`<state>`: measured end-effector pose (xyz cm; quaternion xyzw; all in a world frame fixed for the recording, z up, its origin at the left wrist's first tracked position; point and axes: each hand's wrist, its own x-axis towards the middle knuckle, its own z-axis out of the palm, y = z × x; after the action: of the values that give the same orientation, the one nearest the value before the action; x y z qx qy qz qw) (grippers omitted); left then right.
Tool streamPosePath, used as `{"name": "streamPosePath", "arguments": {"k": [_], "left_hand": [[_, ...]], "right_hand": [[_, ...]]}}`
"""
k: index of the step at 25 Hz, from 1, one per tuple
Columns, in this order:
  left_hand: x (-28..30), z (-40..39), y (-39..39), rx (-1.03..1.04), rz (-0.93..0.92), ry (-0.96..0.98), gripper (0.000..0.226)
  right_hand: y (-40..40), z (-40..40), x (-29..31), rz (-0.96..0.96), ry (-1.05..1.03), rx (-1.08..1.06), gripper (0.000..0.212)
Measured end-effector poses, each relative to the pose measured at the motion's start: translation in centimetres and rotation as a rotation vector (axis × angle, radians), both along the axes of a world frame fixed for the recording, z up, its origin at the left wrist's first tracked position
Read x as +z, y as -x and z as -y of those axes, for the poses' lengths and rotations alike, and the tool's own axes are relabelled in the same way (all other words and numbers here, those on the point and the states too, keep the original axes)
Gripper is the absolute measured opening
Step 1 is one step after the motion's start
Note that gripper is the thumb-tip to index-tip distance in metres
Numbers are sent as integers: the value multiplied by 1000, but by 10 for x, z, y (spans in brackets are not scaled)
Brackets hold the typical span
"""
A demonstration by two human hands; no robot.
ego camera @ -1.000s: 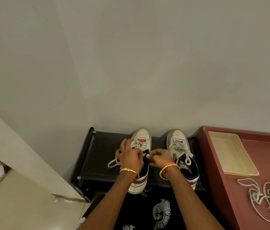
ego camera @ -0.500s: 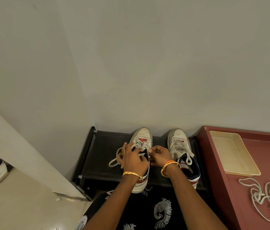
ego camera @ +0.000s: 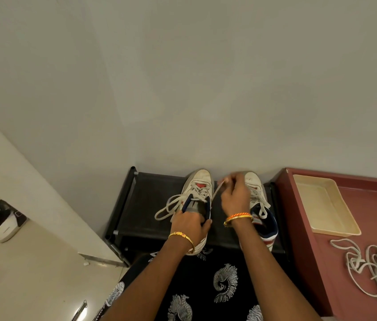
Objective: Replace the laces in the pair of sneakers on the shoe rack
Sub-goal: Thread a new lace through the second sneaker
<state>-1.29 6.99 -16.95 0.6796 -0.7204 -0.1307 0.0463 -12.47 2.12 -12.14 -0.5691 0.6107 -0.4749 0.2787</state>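
Note:
Two white sneakers with navy and red trim stand side by side on the black shoe rack (ego camera: pixel 145 200). My left hand (ego camera: pixel 191 222) grips the heel and collar of the left sneaker (ego camera: pixel 199 181). My right hand (ego camera: pixel 235 198) is raised between the shoes and pinches one end of that sneaker's white lace (ego camera: pixel 216 191), drawn taut up and to the right. The lace's other loops (ego camera: pixel 169 205) hang off the shoe's left side. The right sneaker (ego camera: pixel 258 193) is still laced, partly hidden by my right hand and wrist.
A maroon surface (ego camera: pixel 354 262) to the right of the rack carries a cream plastic tray (ego camera: pixel 324 205) and a loose tangle of white laces (ego camera: pixel 374 265). A plain wall rises right behind the rack. Sandals (ego camera: pixel 0 223) lie on the tiled floor at far left.
My right hand has lifted up and to the right, pulling a lace end out of the left sneaker. My left hand slid back from the tongue to the heel.

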Motion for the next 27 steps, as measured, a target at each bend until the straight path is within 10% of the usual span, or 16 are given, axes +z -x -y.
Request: {"name": "streamPosePath", "arguments": {"k": [6,9,15,21,27], "left_hand": [[3,8,-3,-17,-51,-157,48],[3,10,-3,-27,-56,-179,50],[0,9,-5,-18,-98,-189,50],[2,10,-4,-17,-104,-194,50],[4,11,-4,-25,-79,-210,52]], "right_hand": [[3,8,115,339,423,150,29],[0,18,102,162,380,177,26],[6,13,-35,-396,-337,327,16],[7,3,-45,-621,-307,171,16],[19,6,35,3,-125,68,19]]}}
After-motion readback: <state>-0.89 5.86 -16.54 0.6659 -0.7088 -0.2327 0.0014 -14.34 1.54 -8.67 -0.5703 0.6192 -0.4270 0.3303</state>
